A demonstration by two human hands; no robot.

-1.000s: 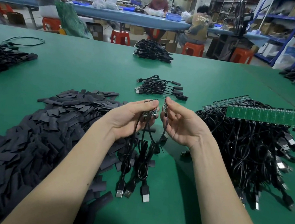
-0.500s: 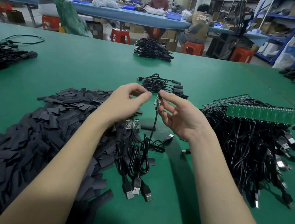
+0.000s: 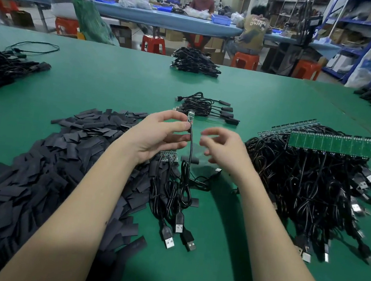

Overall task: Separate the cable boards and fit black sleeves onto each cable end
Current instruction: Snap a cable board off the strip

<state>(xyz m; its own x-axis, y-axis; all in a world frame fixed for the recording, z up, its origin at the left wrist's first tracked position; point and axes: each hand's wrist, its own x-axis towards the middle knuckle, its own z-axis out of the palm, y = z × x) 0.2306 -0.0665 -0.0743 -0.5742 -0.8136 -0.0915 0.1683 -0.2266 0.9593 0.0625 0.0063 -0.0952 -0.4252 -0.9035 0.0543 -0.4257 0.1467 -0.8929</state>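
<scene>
A worker's left hand [image 3: 159,134] pinches a single small green cable board [image 3: 190,117] between thumb and fingers [image 3: 177,126], holding it upright above a green bench [image 3: 117,80], its black cable [image 3: 190,150] hanging down to the surface. The right hand [image 3: 223,149] hovers just beside it, motion-blurred, its fingers loosely curled and apart, gripping nothing. Below the left hand, a short strip of joined boards [image 3: 169,156] lies on the bench, its cables running toward the worker and ending in three USB plugs [image 3: 178,235]. A broad heap of flat black sleeves [image 3: 43,165] spreads across the bench at left, reaching under the left forearm. At right, a large tangle of cables [image 3: 309,186] carries a long strip of unseparated green boards [image 3: 336,144] along its far edge. A small group of cables with black-covered ends [image 3: 209,109] rests just beyond the hands. Farther bundles of black cable sit at the bench's far edge [image 3: 195,63] and left side [image 3: 2,66]. Other workers sit on red stools [image 3: 154,44] at a blue table [image 3: 166,22] behind.
</scene>
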